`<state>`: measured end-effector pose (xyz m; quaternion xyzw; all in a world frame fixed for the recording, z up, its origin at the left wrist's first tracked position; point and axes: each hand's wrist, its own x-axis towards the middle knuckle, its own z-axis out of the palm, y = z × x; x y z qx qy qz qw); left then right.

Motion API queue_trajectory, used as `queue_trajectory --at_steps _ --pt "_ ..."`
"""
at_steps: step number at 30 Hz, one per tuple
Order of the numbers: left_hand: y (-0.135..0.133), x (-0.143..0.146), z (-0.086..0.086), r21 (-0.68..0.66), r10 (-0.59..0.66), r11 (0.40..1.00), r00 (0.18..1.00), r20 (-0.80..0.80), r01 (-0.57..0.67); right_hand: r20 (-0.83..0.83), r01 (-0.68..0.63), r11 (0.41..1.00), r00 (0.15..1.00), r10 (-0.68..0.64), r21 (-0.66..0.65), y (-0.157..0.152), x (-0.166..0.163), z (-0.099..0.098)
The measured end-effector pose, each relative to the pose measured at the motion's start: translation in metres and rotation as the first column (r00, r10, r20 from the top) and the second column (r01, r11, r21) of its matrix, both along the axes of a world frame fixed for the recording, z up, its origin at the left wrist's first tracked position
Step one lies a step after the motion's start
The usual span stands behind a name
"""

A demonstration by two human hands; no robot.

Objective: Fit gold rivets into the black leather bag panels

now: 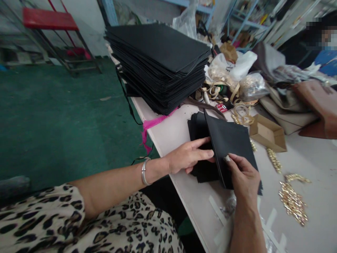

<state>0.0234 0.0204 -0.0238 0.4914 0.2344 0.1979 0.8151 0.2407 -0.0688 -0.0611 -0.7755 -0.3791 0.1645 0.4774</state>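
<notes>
My left hand (pixel 188 156) has its fingers stretched out and apart, with the tips at the raised edge of a black sheet-like piece (pixel 229 135). Some of its fingertips are hidden behind that edge. On the upper face of the same piece, my right hand (pixel 244 174) is closed in a pinch, thumb against fingers. A pale spot shows at its thumb tip; what it grips is too small to make out. More black pieces (pixel 198 128) lie beneath and to the left in a loose pile on the table.
A tall stack of black panels (pixel 160 49) stands at the table's far left corner, with a pink strip (pixel 158 122) below. Gold chain (pixel 292 202) and an open cardboard box (pixel 268 133) are to the right. Bags (pixel 321 105) and a person (pixel 316 45) are beyond.
</notes>
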Motion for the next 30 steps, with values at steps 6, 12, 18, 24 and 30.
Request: queue_trajectory --at_steps 6,12,18,24,30 --pt "-0.011 -0.014 -0.004 0.084 -0.036 0.996 0.999 -0.017 0.037 0.032 -0.001 1.000 0.999 0.001 0.022 0.001 -0.001 -0.002" --pt "-0.019 -0.017 -0.006 0.087 -0.010 0.996 0.997 -0.071 0.017 0.054 0.004 1.000 0.999 -0.005 0.024 0.001 -0.002 -0.002" --pt "-0.018 -0.017 0.001 0.224 0.170 0.967 0.957 -0.237 -0.117 0.080 0.002 1.000 0.997 -0.003 0.010 0.000 -0.003 0.000" --pt "-0.006 -0.023 0.000 0.523 0.272 0.852 0.870 -0.410 -0.020 0.088 0.004 1.000 0.996 -0.003 -0.012 0.000 -0.005 0.002" --pt "-0.018 -0.036 -0.009 0.321 0.105 0.947 0.961 -0.256 -0.017 0.008 -0.009 0.998 1.000 0.009 0.061 0.000 0.002 -0.003"
